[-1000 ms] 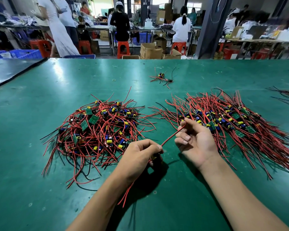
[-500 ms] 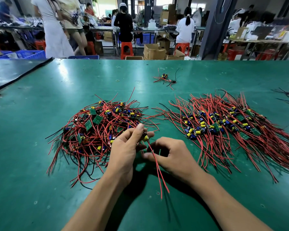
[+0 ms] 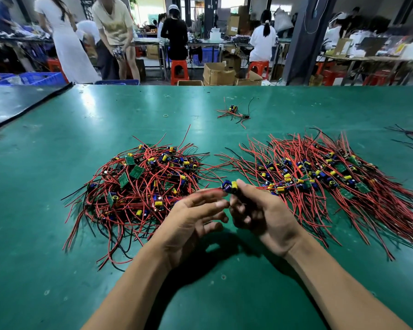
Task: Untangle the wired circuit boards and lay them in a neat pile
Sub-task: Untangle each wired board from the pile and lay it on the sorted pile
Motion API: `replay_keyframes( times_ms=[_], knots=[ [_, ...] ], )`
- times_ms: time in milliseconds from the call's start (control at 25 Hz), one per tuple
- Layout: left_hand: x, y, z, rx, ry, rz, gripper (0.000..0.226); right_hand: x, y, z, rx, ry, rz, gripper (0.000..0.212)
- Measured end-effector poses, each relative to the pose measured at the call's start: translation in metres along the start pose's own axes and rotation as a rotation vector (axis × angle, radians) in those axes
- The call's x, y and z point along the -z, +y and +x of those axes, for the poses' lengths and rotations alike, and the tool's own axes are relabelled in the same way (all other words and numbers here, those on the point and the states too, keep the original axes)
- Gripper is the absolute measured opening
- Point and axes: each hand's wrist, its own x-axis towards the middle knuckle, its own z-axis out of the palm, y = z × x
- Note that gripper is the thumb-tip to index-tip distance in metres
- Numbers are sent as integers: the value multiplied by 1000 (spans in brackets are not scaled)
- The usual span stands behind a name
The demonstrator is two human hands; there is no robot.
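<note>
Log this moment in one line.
stage: board held, not yet piled | right hand: pinches board | left hand: open, beside its red wire | tangled heap: left | neat pile: right

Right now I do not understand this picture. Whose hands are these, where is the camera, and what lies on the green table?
No machine: a person works with bare hands, and a camera worn on the head looks down at them. On the table lie two piles of red-wired boards: a tangled pile on the left, a neater pile on the right. One stray board lies farther back. The right hand holds one board; the left hand is open beside it.
</note>
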Motion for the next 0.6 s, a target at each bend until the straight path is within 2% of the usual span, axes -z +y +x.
replay_keyframes(
  times_ms=[40, 120, 240, 520, 600],
  knots=[
    [-1, 1, 0, 41, -22, -14, 15, 1, -1, -2, -29, -55, -12, 26],
    [-2, 2, 0, 112, -76, 35, 26, -1, -1, -5, -87, -157, -55, 22],
    [-2, 1, -3, 117, -128, 72, 37, -5, -1, -7, -109, -220, -73, 20],
    [-1, -3, -2, 65, -42, -26, 24, 2, 4, 0, -84, -72, -142, 11],
    [1, -5, 0, 51, -9, -9, 26, 5, 7, 3, -21, 1, -225, 22]
  ],
)
